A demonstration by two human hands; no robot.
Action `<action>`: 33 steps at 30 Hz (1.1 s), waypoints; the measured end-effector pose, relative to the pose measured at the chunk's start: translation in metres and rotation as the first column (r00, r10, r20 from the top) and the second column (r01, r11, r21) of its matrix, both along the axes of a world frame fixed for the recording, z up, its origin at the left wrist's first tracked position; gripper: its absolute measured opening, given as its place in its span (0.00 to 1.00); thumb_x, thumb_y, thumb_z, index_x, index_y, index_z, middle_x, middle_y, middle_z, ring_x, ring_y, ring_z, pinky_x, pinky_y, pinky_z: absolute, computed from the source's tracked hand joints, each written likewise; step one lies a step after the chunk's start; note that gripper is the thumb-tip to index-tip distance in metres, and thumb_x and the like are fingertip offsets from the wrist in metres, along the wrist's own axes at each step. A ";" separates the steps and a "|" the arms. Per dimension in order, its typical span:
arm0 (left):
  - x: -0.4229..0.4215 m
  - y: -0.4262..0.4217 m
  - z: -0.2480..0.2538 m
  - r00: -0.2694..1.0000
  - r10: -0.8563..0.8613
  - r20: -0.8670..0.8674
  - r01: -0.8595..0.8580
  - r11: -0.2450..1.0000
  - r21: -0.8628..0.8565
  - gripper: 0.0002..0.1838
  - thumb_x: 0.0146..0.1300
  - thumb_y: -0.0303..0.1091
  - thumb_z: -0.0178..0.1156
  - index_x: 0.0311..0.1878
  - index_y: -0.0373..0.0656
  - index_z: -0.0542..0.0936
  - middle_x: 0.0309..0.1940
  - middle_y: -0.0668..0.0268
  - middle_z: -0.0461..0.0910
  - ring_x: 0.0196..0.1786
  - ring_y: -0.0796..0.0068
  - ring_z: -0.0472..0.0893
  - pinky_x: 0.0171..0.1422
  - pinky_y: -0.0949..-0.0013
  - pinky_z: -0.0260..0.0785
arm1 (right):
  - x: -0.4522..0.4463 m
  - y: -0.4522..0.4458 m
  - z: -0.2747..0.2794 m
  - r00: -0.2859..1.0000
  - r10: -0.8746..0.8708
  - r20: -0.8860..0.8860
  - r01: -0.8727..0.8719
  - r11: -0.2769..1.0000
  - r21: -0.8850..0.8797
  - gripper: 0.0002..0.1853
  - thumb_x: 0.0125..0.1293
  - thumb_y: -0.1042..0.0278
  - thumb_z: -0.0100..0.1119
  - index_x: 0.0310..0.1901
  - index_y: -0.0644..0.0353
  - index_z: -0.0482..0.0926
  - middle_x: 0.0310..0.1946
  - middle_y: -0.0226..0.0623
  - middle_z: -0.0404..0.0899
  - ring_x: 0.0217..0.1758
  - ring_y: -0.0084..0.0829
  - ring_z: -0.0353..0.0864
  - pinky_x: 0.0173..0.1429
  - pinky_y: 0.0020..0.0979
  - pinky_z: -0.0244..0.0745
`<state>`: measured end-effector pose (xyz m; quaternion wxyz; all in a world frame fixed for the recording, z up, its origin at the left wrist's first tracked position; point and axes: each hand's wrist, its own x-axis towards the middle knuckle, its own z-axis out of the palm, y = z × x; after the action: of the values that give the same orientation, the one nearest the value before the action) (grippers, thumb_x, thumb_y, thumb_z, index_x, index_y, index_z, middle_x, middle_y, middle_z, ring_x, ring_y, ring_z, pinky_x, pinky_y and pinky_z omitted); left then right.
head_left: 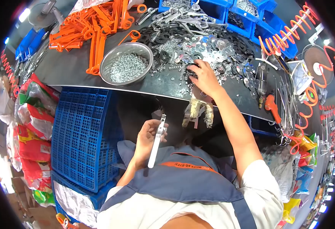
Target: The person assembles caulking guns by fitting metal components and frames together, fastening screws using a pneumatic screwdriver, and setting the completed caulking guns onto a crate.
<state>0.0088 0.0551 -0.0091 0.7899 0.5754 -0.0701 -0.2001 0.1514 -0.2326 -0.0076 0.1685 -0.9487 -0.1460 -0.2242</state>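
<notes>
leftward, metal bowl (141, 50) blocks the right fingers (195, 69)

The wide head camera looks steeply down from close above the apron (186, 181), lower centre, facing the workbench (74, 68), upper frame

light: bright over bench (79, 63), glowing lamp (24, 15) upper left | glare: metal parts (213, 53) right of centre | shadow: deep under bench | optics: fisheye, edges bent, corners black | left margin: blown out, soft
</notes>
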 end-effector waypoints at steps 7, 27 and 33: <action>0.004 0.005 -0.023 0.999 0.031 -0.022 -0.032 0.998 -0.062 0.20 0.59 0.18 0.58 0.54 0.36 0.68 0.48 0.58 0.77 0.42 0.77 0.77 0.43 0.75 0.75 | 0.011 0.023 0.020 0.985 0.173 -0.028 -0.170 0.982 0.087 0.19 0.50 0.69 0.68 0.47 0.56 0.80 0.51 0.41 0.73 0.56 0.45 0.72 0.58 0.41 0.70; -0.003 0.000 -0.056 0.996 -0.003 -0.092 0.004 1.000 0.015 0.18 0.60 0.17 0.56 0.54 0.37 0.71 0.48 0.61 0.77 0.39 0.81 0.76 0.40 0.78 0.73 | 0.024 0.041 0.012 0.916 0.386 0.111 -0.369 0.918 -0.142 0.11 0.55 0.72 0.61 0.42 0.59 0.81 0.46 0.36 0.76 0.50 0.39 0.76 0.50 0.36 0.74; 0.005 -0.013 -0.039 1.000 -0.019 0.004 0.019 0.999 -0.027 0.17 0.60 0.17 0.57 0.53 0.37 0.71 0.49 0.60 0.77 0.39 0.81 0.75 0.40 0.78 0.74 | 0.059 0.106 0.009 0.924 0.376 -0.064 -0.376 0.927 0.020 0.09 0.53 0.71 0.64 0.37 0.61 0.79 0.38 0.39 0.78 0.47 0.41 0.77 0.48 0.38 0.75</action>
<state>0.0133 0.0424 -0.0482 0.7955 0.5645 -0.0796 -0.2054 0.2101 -0.1268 0.0009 0.2168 -0.9094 -0.3185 -0.1567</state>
